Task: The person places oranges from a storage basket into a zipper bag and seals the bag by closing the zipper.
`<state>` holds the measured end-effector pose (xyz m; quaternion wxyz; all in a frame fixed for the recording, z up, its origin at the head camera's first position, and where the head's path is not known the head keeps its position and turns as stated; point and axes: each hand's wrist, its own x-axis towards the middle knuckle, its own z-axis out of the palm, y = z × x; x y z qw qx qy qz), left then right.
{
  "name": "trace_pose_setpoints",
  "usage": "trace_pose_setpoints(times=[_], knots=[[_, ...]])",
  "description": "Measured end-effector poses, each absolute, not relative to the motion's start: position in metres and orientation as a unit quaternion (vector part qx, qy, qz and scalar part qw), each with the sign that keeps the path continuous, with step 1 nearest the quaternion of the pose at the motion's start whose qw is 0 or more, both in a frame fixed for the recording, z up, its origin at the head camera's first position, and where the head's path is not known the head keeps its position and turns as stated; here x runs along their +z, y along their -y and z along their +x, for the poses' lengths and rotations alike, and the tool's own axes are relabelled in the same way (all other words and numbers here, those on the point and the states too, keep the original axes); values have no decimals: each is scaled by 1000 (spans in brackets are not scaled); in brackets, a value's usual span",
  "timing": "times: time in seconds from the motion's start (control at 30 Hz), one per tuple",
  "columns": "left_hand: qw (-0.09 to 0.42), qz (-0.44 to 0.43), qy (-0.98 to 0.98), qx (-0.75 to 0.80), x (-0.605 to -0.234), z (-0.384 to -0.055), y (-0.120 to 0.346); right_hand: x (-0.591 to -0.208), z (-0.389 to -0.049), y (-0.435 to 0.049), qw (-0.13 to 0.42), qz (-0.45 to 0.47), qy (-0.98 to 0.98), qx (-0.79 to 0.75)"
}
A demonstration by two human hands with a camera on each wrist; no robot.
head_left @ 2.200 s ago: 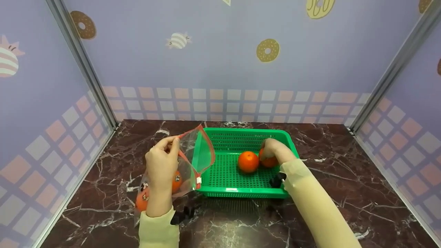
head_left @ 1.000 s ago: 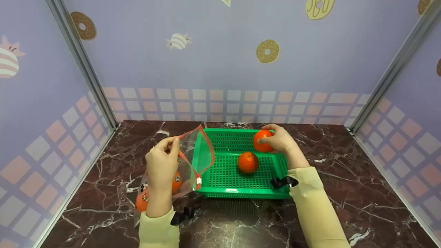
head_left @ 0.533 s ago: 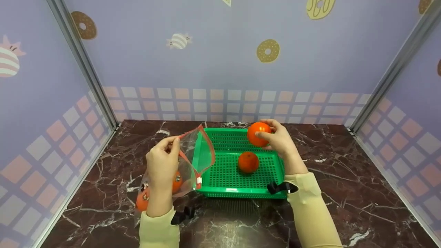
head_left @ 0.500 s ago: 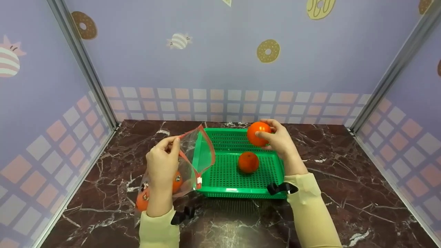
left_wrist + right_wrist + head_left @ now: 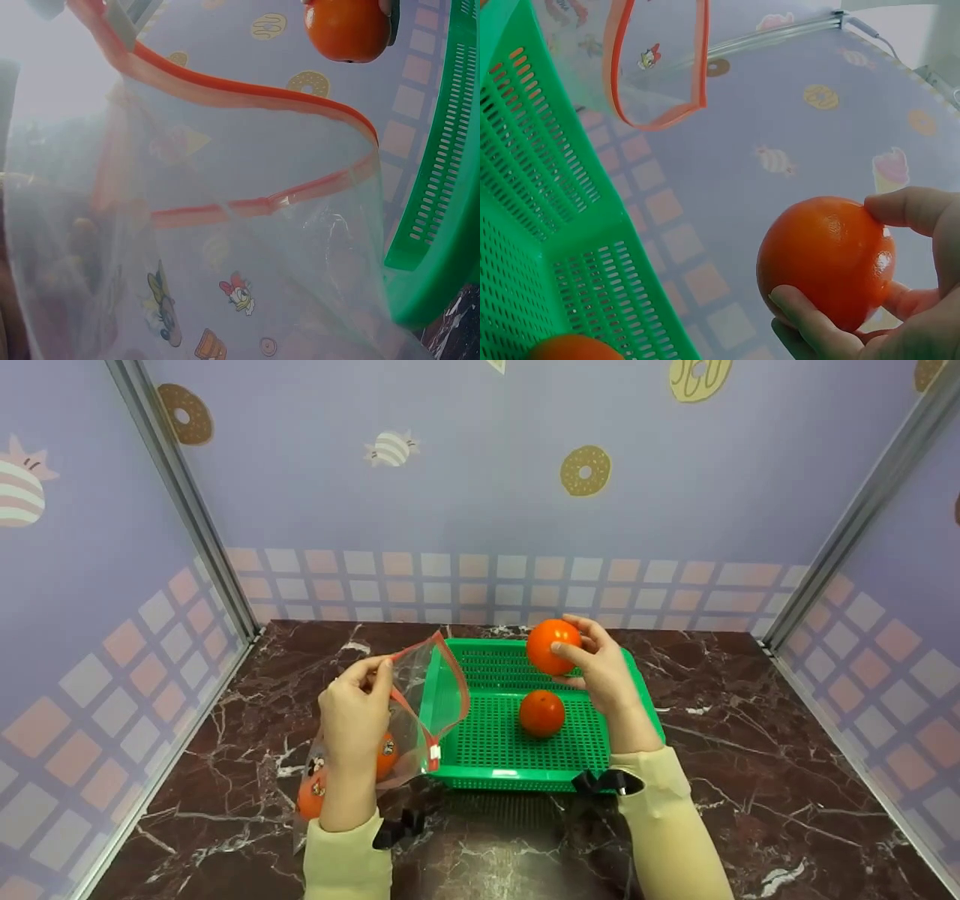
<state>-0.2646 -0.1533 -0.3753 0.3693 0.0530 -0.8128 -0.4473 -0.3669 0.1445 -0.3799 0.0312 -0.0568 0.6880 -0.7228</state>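
Observation:
My left hand (image 5: pixel 354 711) pinches the red-edged rim of a clear zip bag (image 5: pixel 442 697), whose mouth gapes toward the right. Orange fruits (image 5: pixel 387 757) show through the lower part of the bag, partly hidden by the left wrist. In my right hand (image 5: pixel 604 671) an orange (image 5: pixel 553 647) is held between thumb and fingers, raised over the back of a green basket (image 5: pixel 517 781). Another orange (image 5: pixel 541 714) rests on the basket floor. In the right wrist view the held orange (image 5: pixel 825 262) sits well apart from the bag mouth (image 5: pixel 656 124).
The basket stands on a dark marbled table (image 5: pixel 480 855), its left side behind the bag. Patterned lilac panels (image 5: pixel 480 495) enclose the back and sides, joined by grey metal posts (image 5: pixel 180 502). A white zip slider (image 5: pixel 435 752) sits at the bag's front corner.
My right hand has lifted an orange from the right of the basket and carried it up and leftward toward the bag. The left hand and bag have stayed put.

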Motion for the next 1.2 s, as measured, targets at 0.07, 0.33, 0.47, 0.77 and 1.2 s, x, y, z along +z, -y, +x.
trace_pose_setpoints(times=[0.07, 0.33, 0.47, 0.77, 1.2], knots=[[371, 53, 813, -445, -376, -265, 153, -381, -365, -142, 33, -63, -683, -727], [386, 46, 809, -442, -377, -266, 154, -382, -358, -128, 52, -78, -680, -727], [384, 47, 809, -442, -377, -266, 154, -383, -355, -119, 67, -86, -674, -731], [377, 48, 810, -447, -376, -265, 154, -386, -347, -97, 96, -112, -674, -724], [373, 52, 812, -446, -378, -266, 155, -387, -334, -68, 133, -142, -677, -709]])
